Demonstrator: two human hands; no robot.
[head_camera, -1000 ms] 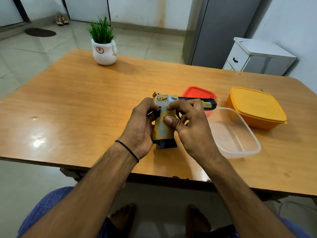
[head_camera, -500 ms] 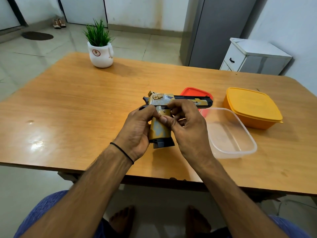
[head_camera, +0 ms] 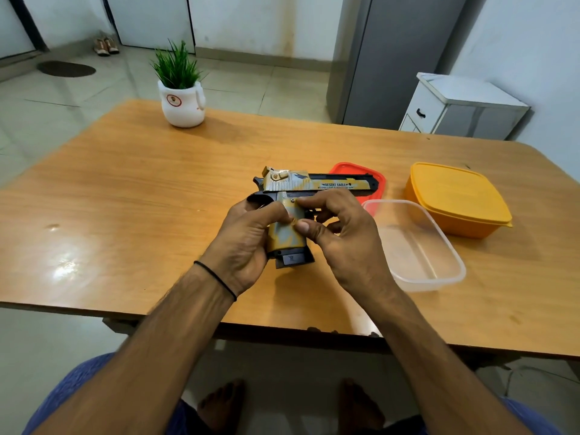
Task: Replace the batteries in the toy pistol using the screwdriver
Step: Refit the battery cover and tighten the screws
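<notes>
Both hands curled round toy pistol (head_camera: pixel 332 185) grip: left hand (head_camera: pixel 248 237), right hand (head_camera: pixel 342 237), thumbs on side panel. Risk: panel springs off, batteries roll off counter (head_camera: pixel 125 199) near edge.

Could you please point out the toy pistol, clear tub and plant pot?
toy pistol (head_camera: pixel 332 185): head view, on its slide.
clear tub (head_camera: pixel 417 249): head view, on its bare floor.
plant pot (head_camera: pixel 183 109): head view, on its white front.

Wooden table (head_camera: pixel 125 215) holding 4 things: a white potted plant (head_camera: pixel 183 102), red lid (head_camera: pixel 348 169), clear tub (head_camera: pixel 422 246), lidded orange box (head_camera: pixel 455 199).
</notes>
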